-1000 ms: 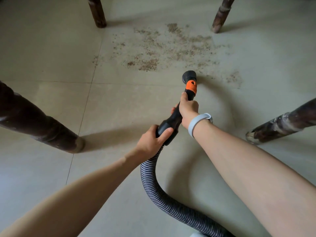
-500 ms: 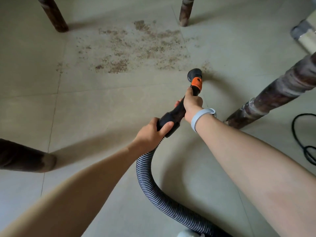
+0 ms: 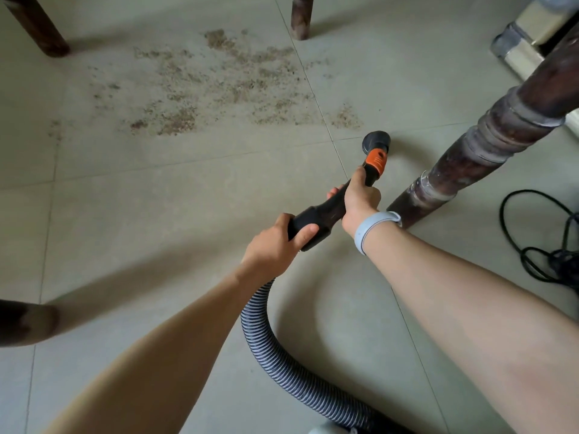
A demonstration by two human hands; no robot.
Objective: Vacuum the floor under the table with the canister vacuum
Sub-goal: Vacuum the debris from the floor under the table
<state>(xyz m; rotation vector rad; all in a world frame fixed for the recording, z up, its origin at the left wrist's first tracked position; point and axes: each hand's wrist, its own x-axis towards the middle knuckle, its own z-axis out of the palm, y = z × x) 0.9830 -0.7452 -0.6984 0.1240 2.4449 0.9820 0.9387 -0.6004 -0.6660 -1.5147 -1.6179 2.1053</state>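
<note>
Nozzle [image 3: 376, 141] has swung right, now just beside the near desk leg [image 3: 470, 151], short of the dirt patch [image 3: 219, 86]. Right hand [image 3: 358, 202] grips the wand [image 3: 329, 208] up front to steer; left hand [image 3: 275, 245] wraps the rear cuff, bracing against the hose [image 3: 266, 333].

left hand [image 3: 275, 245]: fingers curled tight, arm reaching out | right hand [image 3: 358, 200]: fingers curled tight, arm stretched forward
</note>
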